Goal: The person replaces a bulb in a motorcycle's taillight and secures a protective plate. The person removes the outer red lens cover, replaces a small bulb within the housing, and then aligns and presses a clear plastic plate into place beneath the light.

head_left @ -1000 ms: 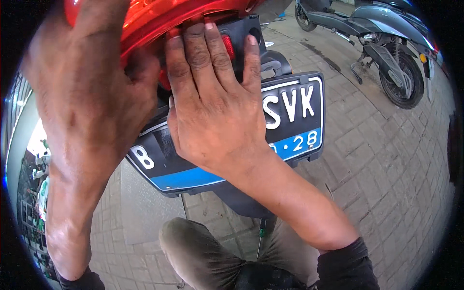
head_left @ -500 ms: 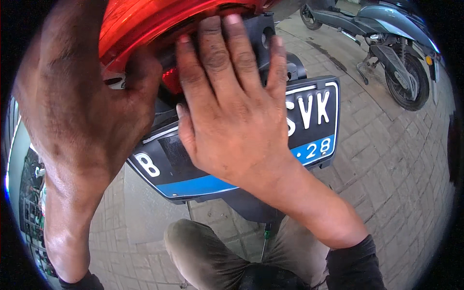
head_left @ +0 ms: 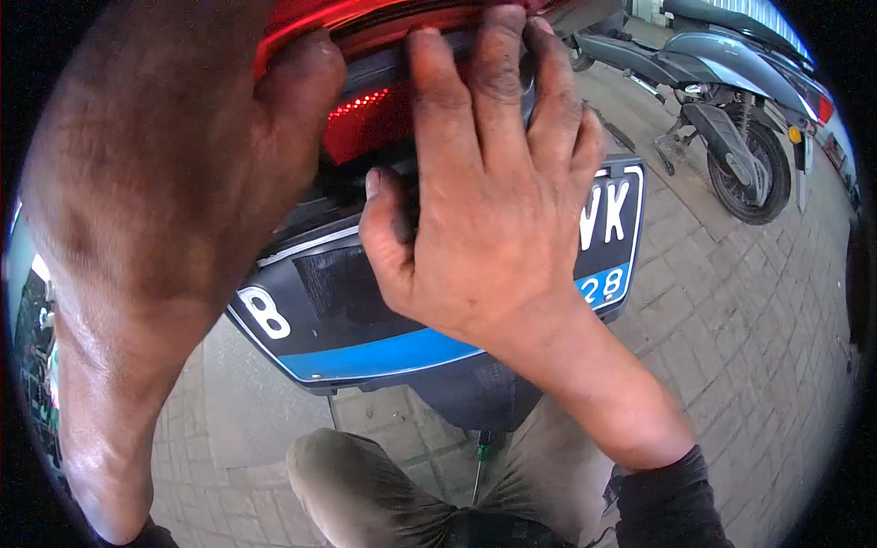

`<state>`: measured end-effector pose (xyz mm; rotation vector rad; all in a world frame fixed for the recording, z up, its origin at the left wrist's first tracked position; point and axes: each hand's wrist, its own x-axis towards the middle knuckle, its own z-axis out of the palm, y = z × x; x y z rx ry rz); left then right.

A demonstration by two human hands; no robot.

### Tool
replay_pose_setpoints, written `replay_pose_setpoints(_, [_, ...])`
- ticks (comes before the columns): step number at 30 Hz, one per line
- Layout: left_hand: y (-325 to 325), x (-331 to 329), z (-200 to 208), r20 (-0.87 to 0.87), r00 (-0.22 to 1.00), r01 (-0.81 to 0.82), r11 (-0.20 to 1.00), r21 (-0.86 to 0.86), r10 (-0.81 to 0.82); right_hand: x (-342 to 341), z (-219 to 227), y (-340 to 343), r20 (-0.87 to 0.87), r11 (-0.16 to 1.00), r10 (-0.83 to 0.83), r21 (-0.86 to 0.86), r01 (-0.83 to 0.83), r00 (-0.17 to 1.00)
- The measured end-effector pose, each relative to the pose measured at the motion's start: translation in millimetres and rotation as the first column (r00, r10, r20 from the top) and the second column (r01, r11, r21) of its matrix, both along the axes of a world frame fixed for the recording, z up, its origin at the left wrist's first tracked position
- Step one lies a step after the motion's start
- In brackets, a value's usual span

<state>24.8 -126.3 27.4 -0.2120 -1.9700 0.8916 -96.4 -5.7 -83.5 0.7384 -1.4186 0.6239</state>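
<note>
Both of my hands are at the rear of a motorbike, around its red tail panel (head_left: 365,27) and the dark housing under it. My left hand (head_left: 155,173) looms large on the left; its thumb points up against the panel's lower edge, and the other fingers are out of sight. My right hand (head_left: 493,228) is open, back toward me, its fingers stretched upward over the housing with their tips at the panel's lower edge. A red tail light (head_left: 365,128) shows between the hands. Below, the black and blue number plate (head_left: 365,310) is partly covered by my right hand.
A screwdriver (head_left: 483,449) with a green handle is visible below the plate, between my knees (head_left: 338,475). Another motorbike (head_left: 740,91), blue-grey, stands on the paved floor (head_left: 731,320) at the far right. A flat grey slab (head_left: 256,402) lies at the lower left.
My right hand has shifted slightly right, its fingers a little more bent, uncovering more of the tail light. My left hand appears larger and its thumb sits higher. The view has moved slightly.
</note>
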Motion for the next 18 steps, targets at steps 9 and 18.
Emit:
replay_pose_setpoints(9, [11.7, -14.4, -5.9, -0.025, 0.997, 0.079, 0.995, 0.055, -0.078, 28.7, 18.7, 8.5, 0.330, 0.992, 0.080, 0.066, -0.107, 0.941])
replay_pose_setpoints(18, [20.2, -18.5, -7.8, -0.047, 0.992, 0.118, 0.990, 0.082, -0.115, 13.7, 6.7, 5.1, 0.131, 0.999, -0.029, 0.034, 0.025, 0.991])
